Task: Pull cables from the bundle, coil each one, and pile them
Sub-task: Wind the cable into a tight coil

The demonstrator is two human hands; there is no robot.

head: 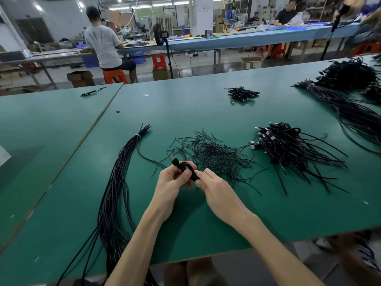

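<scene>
Both forearms reach over the desk [86,182], left hand [172,179] and right hand [214,187] fingers pinching one coiled cable [186,167].

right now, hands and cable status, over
Left hand and right hand both grip one coiled black cable. Tied bundle of long black cables left, pile of coiled black cables right. Scattered thin black ties beyond.

I'm seeing the coiled black cable [186,166] sitting pinched between left hand [171,180] and right hand [214,188], bundle [115,193] lying left, pile [288,145] lying right.
</scene>
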